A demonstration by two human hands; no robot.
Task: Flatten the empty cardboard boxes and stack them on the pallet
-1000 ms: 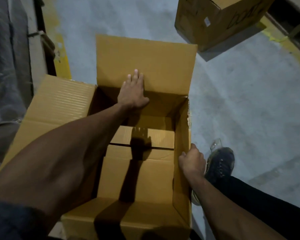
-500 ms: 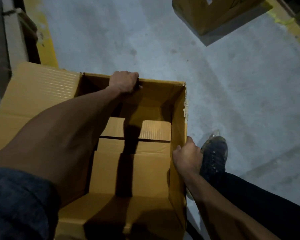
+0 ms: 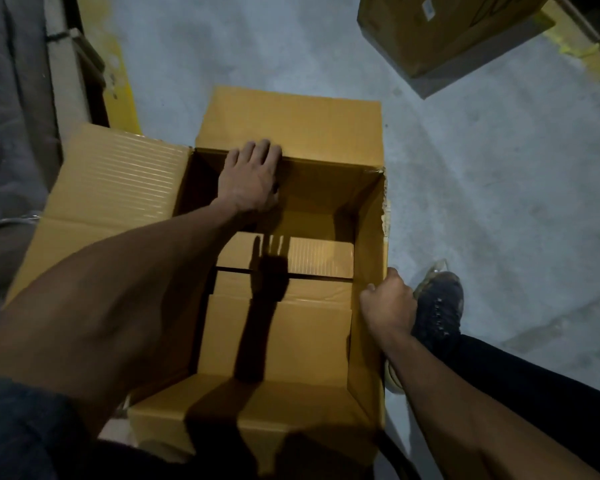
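Standing open on the floor (image 3: pixel 482 209), the box (image 3: pixel 278 327) runs lengthwise away from the person. Left hand (image 3: pixel 252 178) lies flat-fingered over the far wall's fold, the nearer right hand (image 3: pixel 388 303) clenched on the right wall's rim; collapsing likely means skewing those 2 walls.

Two cardboard boxes (image 3: pixel 291 306) (image 3: pixel 440 29), two hands (image 3: pixel 252 178) (image 3: pixel 388 303), one shoe (image 3: pixel 439 306)

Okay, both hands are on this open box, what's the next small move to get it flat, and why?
Probably push the bottom flaps open. The open box stands upright; the left hand lies at its far rim, the right hand grips its right wall, and those flaps are folded shut, so the walls likely can't collapse.
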